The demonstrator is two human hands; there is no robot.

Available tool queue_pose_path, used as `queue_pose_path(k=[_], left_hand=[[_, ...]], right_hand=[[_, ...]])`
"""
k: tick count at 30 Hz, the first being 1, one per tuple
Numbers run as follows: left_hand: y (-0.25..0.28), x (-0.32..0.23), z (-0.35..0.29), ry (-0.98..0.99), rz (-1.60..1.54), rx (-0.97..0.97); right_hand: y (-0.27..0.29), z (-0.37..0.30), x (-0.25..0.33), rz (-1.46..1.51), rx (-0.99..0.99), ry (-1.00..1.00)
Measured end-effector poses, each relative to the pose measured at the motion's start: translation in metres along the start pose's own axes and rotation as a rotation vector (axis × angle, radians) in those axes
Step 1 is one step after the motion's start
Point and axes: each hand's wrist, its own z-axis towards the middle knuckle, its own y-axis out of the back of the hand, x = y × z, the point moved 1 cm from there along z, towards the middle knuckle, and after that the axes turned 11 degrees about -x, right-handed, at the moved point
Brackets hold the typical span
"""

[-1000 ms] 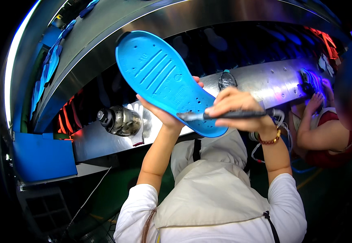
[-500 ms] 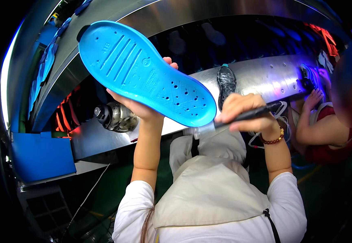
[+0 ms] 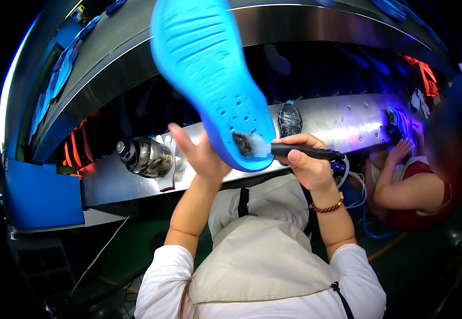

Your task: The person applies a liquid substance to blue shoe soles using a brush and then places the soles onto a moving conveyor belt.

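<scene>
A light blue shoe sole (image 3: pixel 204 69) stands steeply tilted in front of me, its grooved, holed face toward me and its top end cut off by the picture's edge. My left hand (image 3: pixel 207 154) is at its lower left edge, thumb sticking out and the other fingers hidden behind the sole. A brush (image 3: pixel 308 152) with a black handle, a clear collar and dark bristles lies in the closed fingers of my right hand (image 3: pixel 310 165). Its bristles touch the sole's lower end, among the small holes.
On the metal bench (image 3: pixel 332 114) sit a clear bottle (image 3: pixel 156 158) with a black cap, a white cloth (image 3: pixel 167 182) and a dark sole-shaped piece (image 3: pixel 290 121). Soles fill the dark space behind. A co-worker (image 3: pixel 417 181) sits at the right. A blue box (image 3: pixel 42 194) stands left.
The sole has swung more upright and its top end has risen out of view. The brush has come from below its edge onto its face. My left thumb has come away from the sole.
</scene>
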Motion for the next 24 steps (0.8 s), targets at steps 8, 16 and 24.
queue_pose_path(k=[8, 16, 24], left_hand=[[0.020, -0.017, 0.010, 0.341, 0.479, 0.021], [-0.003, -0.019, 0.015, 0.696, 0.781, -0.068], [-0.001, -0.021, 0.008, 0.838, 0.996, -0.156]], right_hand=[[-0.003, -0.001, 0.036, -0.705, 0.468, 0.173], [-0.013, 0.006, 0.043, -0.934, 0.726, 0.230], [-0.018, 0.009, 0.054, -1.089, 0.848, 0.216]])
